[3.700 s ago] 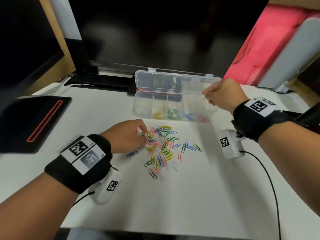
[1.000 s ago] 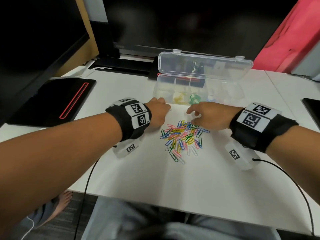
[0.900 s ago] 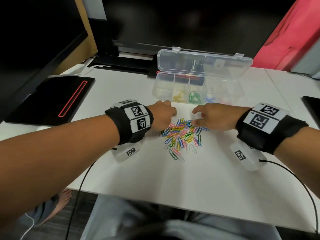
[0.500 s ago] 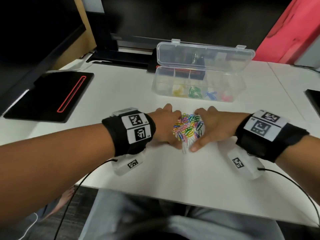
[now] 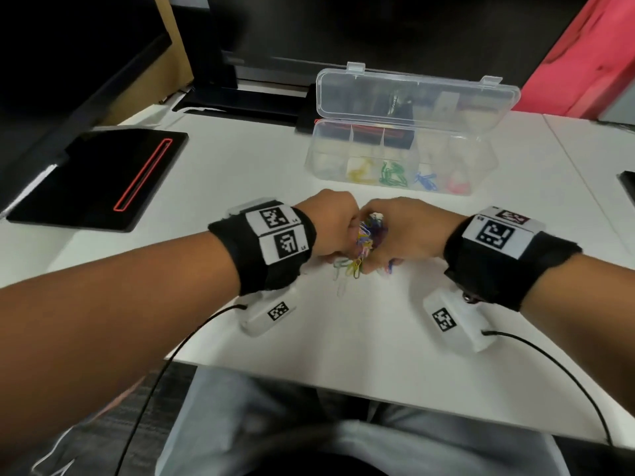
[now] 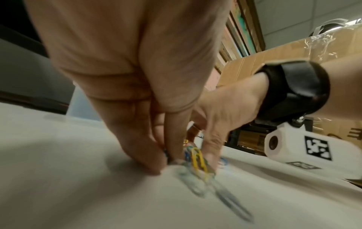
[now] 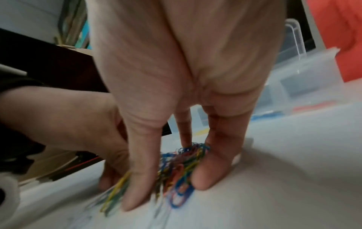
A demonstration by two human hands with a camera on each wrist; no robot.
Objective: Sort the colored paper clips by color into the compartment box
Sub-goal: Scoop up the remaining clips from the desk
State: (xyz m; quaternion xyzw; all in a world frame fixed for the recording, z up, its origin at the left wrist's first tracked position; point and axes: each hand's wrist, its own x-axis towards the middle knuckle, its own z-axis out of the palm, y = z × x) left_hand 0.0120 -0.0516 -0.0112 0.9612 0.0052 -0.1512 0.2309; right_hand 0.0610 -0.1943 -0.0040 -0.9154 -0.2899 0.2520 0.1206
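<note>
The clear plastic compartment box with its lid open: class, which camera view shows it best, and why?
The head view: the clear plastic compartment box shows whole, with yellow, green, blue and pink clips in separate front compartments. The right wrist view catches only a blurred part behind the fingers. In the left wrist view it cannot be made out.

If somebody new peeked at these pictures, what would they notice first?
Two hands, the left hand and the right hand, squeeze a bright heap of colored paper clips between them in the middle of the white table. Behind them sits the clear compartment box, lid open, with small yellow, green, blue and pink bunches along its front row.
</note>
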